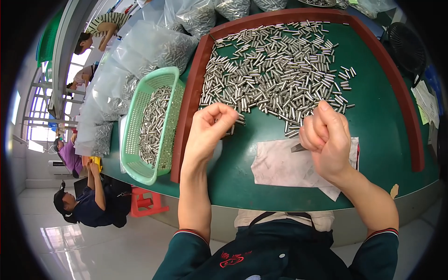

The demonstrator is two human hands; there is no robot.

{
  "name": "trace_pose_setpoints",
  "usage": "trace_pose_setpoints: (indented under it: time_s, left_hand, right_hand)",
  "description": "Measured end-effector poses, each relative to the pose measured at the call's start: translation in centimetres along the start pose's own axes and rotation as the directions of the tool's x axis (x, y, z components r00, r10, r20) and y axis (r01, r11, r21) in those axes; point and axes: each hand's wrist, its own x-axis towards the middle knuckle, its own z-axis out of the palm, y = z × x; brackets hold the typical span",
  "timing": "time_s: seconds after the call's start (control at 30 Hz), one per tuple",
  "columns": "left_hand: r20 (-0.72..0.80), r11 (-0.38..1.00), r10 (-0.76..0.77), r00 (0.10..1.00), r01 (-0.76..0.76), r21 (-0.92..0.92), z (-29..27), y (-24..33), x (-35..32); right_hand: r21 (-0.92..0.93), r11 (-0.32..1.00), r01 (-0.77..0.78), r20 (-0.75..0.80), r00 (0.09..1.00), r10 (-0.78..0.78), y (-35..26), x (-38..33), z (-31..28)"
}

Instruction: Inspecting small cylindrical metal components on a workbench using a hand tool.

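Many short silvery metal pins lie spread across the green table. At their near left edge, my left hand is closed, thumb against the curled index finger. A few pins show just beyond its fingers; what it pinches is hidden. My right hand is closed in a loose fist at the near right of the pins, above a stained white cloth. A flat grey metal piece shows beside its curled fingers; whether the hand grips it I cannot tell.
A reddish-brown raised border frames the pins. Left of it stands a light green basket holding more pins. Clear bags of pins line the far left. A black fan is at far right. Other people sit along the left.
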Motion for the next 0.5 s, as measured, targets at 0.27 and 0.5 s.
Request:
trace_pose_setpoints:
  time_s: [0.27, 0.5]
  left_hand:
    - [-0.037, 0.577, 0.265, 0.964, -0.127, 0.807, 1.3, -0.6, -0.1]
    - [-0.064, 0.376, 0.363, 0.930, -0.084, 0.923, 2.8, -1.5, -0.6]
  right_hand:
    - [0.010, 1.000, -0.011, -0.012, 1.000, 0.011, 0.1, 0.1, -0.3]
    - [0.016, 1.000, -0.005, -0.002, 1.000, 0.005, -0.1, 0.0, -0.1]
